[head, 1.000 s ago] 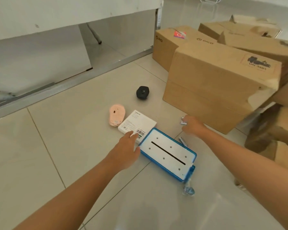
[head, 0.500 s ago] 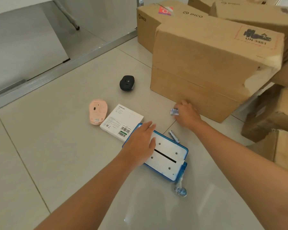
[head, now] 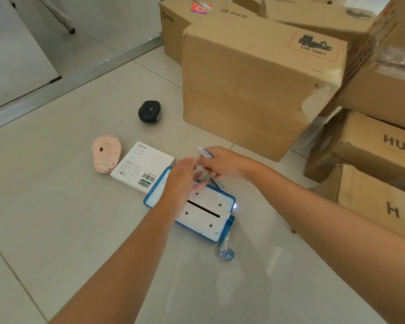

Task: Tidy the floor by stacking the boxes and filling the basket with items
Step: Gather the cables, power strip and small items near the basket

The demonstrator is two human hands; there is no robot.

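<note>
On the tiled floor lies a blue-rimmed white case (head: pixel 204 212) with a black slot. My left hand (head: pixel 181 177) hovers over its far-left end, fingers straight. Just beyond, my right hand (head: pixel 222 163) pinches a small white-and-blue battery (head: pixel 205 152). A second battery (head: pixel 218 183) lies on the floor under that hand. A white flat box (head: pixel 142 169) touches the case's left end, with a pink mouse (head: pixel 106 152) beside it and a black mouse (head: pixel 149 111) farther back. No basket is in view.
A large cardboard box (head: pixel 250 90) stands right behind the hands, with a PICO box (head: pixel 173 26) behind it and more cartons (head: pixel 365 155) stacked at the right. A small clear-wrapped blue item (head: pixel 226 252) lies by the case's near corner. A metal floor rail (head: pixel 63 81) runs at the left.
My right hand lifted the battery off the floor and moved left toward my left hand. My left hand slid slightly right over the case. The camera came closer.
</note>
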